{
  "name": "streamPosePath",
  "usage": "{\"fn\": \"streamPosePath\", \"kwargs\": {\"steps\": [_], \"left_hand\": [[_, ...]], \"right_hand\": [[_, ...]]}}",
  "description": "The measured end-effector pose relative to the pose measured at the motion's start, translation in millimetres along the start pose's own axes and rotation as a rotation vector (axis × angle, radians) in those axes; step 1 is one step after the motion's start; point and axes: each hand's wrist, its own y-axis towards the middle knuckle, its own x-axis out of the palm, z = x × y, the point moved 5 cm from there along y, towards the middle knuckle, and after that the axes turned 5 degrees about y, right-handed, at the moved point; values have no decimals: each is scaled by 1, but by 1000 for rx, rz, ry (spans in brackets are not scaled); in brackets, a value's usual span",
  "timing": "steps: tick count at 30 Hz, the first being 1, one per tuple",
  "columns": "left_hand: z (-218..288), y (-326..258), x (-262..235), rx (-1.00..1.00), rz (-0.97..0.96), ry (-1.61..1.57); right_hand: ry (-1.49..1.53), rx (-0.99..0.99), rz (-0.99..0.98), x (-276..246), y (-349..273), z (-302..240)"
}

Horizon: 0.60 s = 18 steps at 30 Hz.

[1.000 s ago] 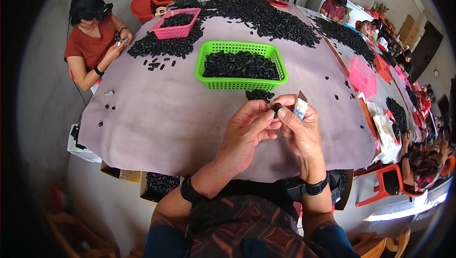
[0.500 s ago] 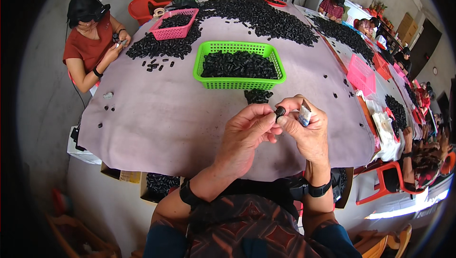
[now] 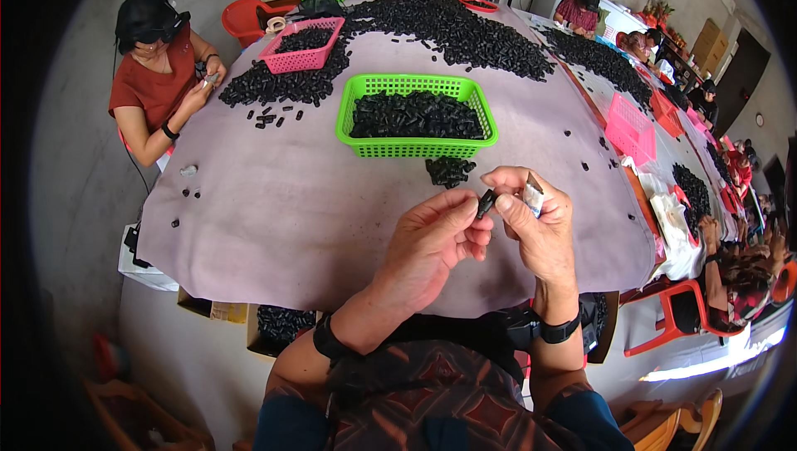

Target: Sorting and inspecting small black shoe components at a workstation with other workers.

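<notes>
Right now the small black part (image 3: pixel 485 201) sits pinched between the left hand (image 3: pixel 432 243) fingertips and the right hand (image 3: pixel 538 231) thumb, whose fingers also clasp a small grey blade (image 3: pixel 532 195).

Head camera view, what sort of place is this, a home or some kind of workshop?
Most likely a small workshop for hand assembly or sorting. A long covered table carries heaps of small black parts, a green basket holds more, and several people sit along it, like the person in red.

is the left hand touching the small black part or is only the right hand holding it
Touching. The head view shows the left hand fingertips pinching the small black part, with the right hand thumb against it too.
</notes>
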Motion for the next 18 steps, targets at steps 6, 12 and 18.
{"fn": "streamPosePath", "kwargs": {"steps": [6, 12, 18], "left_hand": [[-2, 1, 2, -29, -22, 40], [-4, 1, 0, -60, -39, 45], [0, 0, 1, 5, 59, 131]], "right_hand": [[-188, -131, -60, -5, 1, 5], [-263, -55, 9, -7, 1, 2], [-208, -60, 29, -7, 1, 3]]}}
